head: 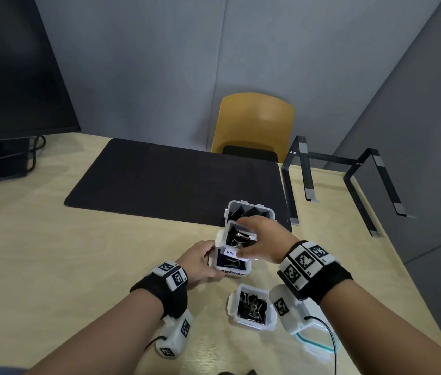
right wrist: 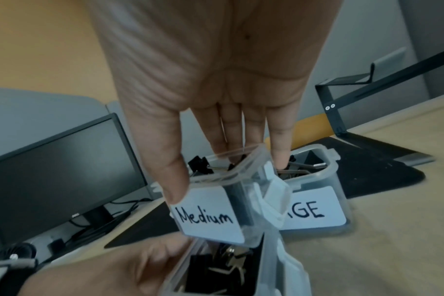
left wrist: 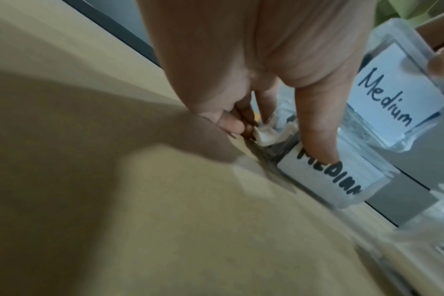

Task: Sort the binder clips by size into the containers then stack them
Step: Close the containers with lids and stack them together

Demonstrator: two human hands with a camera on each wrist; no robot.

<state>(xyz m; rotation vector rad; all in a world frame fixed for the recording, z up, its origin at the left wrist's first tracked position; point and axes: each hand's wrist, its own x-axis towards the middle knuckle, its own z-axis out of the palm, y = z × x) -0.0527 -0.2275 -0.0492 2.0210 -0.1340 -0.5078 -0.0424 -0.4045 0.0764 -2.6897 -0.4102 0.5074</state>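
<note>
My right hand (head: 249, 238) grips an open clear container labelled "Medium" (head: 238, 236) from above, thumb on its label and fingers over the far rim. Black binder clips lie inside it. It hangs, slightly tilted, just over a second open container labelled "MEDIUM" (head: 231, 263). My left hand (head: 210, 262) holds that one on the table, with the thumb (left wrist: 317, 140) on its label (left wrist: 325, 178). In the right wrist view the held container (right wrist: 210, 220) sits between thumb and fingers of the right hand (right wrist: 210, 174). Behind it stands the large-clip container (right wrist: 314, 208).
Another open container of small clips (head: 252, 307) stands near me by my right wrist. The large container (head: 250, 211) rests on the front edge of a black mat (head: 159, 180). A laptop stand (head: 349, 180) is at the right, a monitor (head: 11, 77) at the far left, a yellow chair (head: 254, 123) behind.
</note>
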